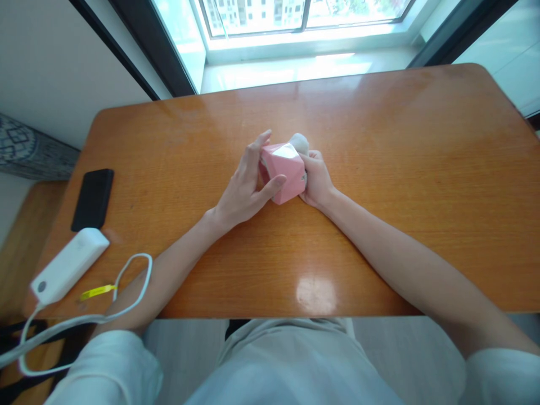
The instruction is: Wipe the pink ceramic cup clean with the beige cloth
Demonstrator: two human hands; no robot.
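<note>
Pink faceted object (284,174) was between both hands, over middle of table (379,236). Nearest me, pale clothing (291,365) showed below table's near edge. White cable (126,309) looped across left forearm, yellow tag (98,292) on it; white block (70,266) lay on table's left side, black phone (93,199) just beyond. Farther in, I had left hand (244,188) clamped on pink faceted object, thumb across its near face; right hand (317,179) closed on whitish rounded thing (300,144), against object's right side. Window (304,17) stood beyond table.
</note>
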